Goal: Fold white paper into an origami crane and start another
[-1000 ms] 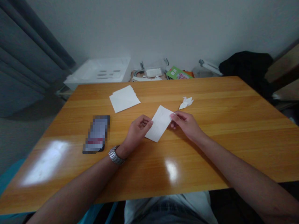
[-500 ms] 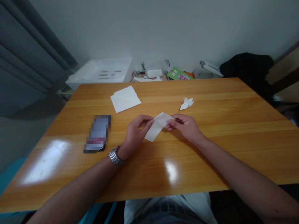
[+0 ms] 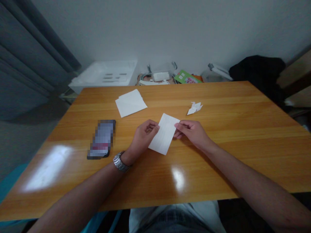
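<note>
A white rectangular piece of paper (image 3: 164, 134) is held between my two hands above the middle of the table. My left hand (image 3: 145, 135) pinches its left edge, thumb on top and fingers curled beneath. At the upper right corner, my right hand (image 3: 190, 131) grips it between thumb and fingers. Whether the paper is a single layer or folded I cannot tell. Beyond my right hand lies a small white origami bird (image 3: 194, 108). Several white sheets of paper (image 3: 131, 103) rest farther back on the left.
A phone (image 3: 102, 139) with a blurred screen lies left of my left hand on the wooden table (image 3: 233, 113). Past the far edge are a white plastic tray (image 3: 107, 72), a green booklet (image 3: 186, 77) and a black cloth-like heap (image 3: 257, 72).
The paper has turned from a narrow, bent shape to a flatter, wider rectangle facing me. Both hands keep hold of it and have barely moved. The other things stay put.
</note>
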The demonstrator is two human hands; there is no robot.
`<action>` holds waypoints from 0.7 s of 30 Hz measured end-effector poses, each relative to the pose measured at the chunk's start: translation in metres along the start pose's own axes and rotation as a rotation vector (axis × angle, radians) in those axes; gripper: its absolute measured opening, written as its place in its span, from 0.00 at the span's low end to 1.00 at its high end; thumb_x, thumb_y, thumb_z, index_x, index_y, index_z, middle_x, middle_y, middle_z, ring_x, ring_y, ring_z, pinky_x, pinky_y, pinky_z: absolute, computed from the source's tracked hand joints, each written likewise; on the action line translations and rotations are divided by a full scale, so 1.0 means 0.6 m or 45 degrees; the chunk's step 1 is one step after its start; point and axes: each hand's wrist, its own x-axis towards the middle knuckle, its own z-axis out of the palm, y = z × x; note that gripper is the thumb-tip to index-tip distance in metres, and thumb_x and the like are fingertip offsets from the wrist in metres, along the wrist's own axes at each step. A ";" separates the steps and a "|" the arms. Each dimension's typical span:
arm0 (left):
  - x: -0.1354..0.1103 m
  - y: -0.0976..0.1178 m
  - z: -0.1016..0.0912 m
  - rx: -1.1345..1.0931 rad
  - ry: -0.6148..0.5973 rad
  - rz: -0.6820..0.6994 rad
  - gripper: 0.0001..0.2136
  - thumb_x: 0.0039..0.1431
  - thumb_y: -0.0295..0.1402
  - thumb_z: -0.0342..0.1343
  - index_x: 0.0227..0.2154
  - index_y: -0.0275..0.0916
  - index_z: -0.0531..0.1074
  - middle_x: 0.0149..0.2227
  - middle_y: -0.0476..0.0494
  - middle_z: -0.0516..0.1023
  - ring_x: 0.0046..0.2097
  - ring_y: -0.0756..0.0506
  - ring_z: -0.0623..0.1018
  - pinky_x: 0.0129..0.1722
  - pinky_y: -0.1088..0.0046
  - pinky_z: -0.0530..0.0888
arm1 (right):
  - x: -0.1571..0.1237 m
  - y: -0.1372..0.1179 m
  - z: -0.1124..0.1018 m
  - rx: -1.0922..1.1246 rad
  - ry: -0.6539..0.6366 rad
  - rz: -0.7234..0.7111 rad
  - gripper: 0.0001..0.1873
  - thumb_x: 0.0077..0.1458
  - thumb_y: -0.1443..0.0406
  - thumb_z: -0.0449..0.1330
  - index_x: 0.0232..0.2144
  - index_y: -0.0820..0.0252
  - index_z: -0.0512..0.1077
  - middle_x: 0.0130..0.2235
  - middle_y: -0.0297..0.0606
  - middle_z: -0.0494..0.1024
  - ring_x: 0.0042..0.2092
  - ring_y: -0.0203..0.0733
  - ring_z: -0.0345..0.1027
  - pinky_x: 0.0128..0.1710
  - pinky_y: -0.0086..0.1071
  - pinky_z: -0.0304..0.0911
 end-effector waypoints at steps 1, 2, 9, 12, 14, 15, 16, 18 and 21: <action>0.000 0.000 -0.001 0.045 0.012 0.035 0.10 0.65 0.40 0.57 0.39 0.37 0.74 0.36 0.44 0.79 0.35 0.47 0.78 0.36 0.72 0.75 | 0.001 0.000 -0.001 -0.007 0.010 0.013 0.22 0.54 0.47 0.67 0.31 0.61 0.79 0.27 0.40 0.83 0.28 0.38 0.78 0.30 0.31 0.76; -0.001 0.000 -0.002 0.114 0.030 0.096 0.10 0.66 0.39 0.56 0.42 0.37 0.74 0.39 0.42 0.80 0.38 0.46 0.79 0.39 0.70 0.77 | 0.003 0.000 -0.003 -0.009 0.027 0.030 0.22 0.54 0.47 0.68 0.31 0.61 0.79 0.27 0.40 0.82 0.28 0.38 0.78 0.30 0.31 0.76; -0.016 0.000 -0.002 0.742 -0.329 0.692 0.13 0.69 0.34 0.53 0.53 0.42 0.73 0.56 0.38 0.75 0.57 0.40 0.75 0.58 0.57 0.72 | 0.024 0.018 -0.020 -0.047 0.195 0.037 0.25 0.49 0.44 0.69 0.31 0.61 0.79 0.29 0.41 0.83 0.27 0.40 0.77 0.28 0.32 0.76; -0.022 -0.007 0.006 0.863 -0.532 0.738 0.18 0.70 0.38 0.54 0.60 0.43 0.70 0.61 0.37 0.72 0.60 0.37 0.73 0.61 0.53 0.71 | 0.029 0.028 -0.027 -0.163 0.218 0.006 0.25 0.52 0.43 0.67 0.30 0.61 0.78 0.26 0.40 0.81 0.25 0.39 0.76 0.27 0.30 0.74; -0.022 -0.012 0.009 0.880 -0.592 0.754 0.20 0.70 0.40 0.53 0.61 0.42 0.69 0.61 0.36 0.72 0.60 0.37 0.74 0.62 0.51 0.69 | 0.031 0.031 -0.030 -0.231 0.211 -0.004 0.26 0.54 0.43 0.65 0.28 0.61 0.77 0.24 0.38 0.80 0.24 0.38 0.75 0.25 0.29 0.71; -0.021 -0.014 0.009 0.880 -0.617 0.760 0.21 0.70 0.41 0.53 0.61 0.41 0.68 0.62 0.35 0.72 0.61 0.37 0.74 0.64 0.51 0.68 | 0.031 0.032 -0.031 -0.256 0.202 -0.006 0.26 0.55 0.43 0.64 0.28 0.61 0.77 0.23 0.38 0.79 0.23 0.37 0.74 0.24 0.29 0.70; -0.020 -0.015 0.009 0.883 -0.642 0.761 0.21 0.70 0.42 0.53 0.62 0.41 0.68 0.62 0.35 0.72 0.62 0.37 0.73 0.65 0.50 0.66 | 0.032 0.032 -0.032 -0.279 0.192 -0.006 0.26 0.55 0.43 0.64 0.27 0.61 0.76 0.23 0.38 0.79 0.22 0.37 0.73 0.23 0.28 0.69; -0.016 -0.016 0.007 0.902 -0.685 0.756 0.22 0.70 0.42 0.52 0.63 0.41 0.67 0.64 0.34 0.70 0.63 0.37 0.72 0.67 0.50 0.63 | 0.032 0.030 -0.034 -0.316 0.189 -0.006 0.26 0.56 0.43 0.63 0.27 0.61 0.76 0.25 0.38 0.79 0.22 0.36 0.72 0.22 0.28 0.67; -0.011 -0.018 0.002 0.934 -0.713 0.745 0.22 0.71 0.42 0.50 0.64 0.39 0.66 0.65 0.35 0.69 0.66 0.39 0.70 0.70 0.51 0.57 | 0.030 0.023 -0.039 -0.444 0.277 -0.030 0.25 0.58 0.44 0.61 0.31 0.60 0.78 0.25 0.37 0.79 0.21 0.37 0.70 0.21 0.30 0.64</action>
